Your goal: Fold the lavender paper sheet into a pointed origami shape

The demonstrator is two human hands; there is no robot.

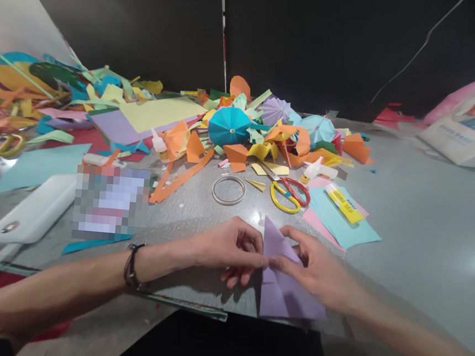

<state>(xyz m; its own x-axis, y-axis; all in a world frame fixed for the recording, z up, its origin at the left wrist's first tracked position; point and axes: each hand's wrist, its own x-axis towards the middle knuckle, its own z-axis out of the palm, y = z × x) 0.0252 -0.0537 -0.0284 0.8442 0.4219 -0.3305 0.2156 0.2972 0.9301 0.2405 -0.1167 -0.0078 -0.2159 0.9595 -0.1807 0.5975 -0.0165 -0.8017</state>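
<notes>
A folded sheet of purple paper lies near the table's front edge, its pointed tip facing away from me. My left hand pinches the paper's left edge between thumb and fingers, the other fingers curled. From the other side my right hand grips it, thumb pressed on top and fingertips behind the slanted edge. Both thumbs almost meet at a crease. Just beyond the hands are scissors with red and yellow handles, a roll of narrow tape and a small gold paper cone.
Blue and pink paper under a yellow glue stick lies right. Small paper umbrellas and colored scraps pile along the back. A white power bank with a cable sits left, beside a blurred-out patch. A white bag stands far right.
</notes>
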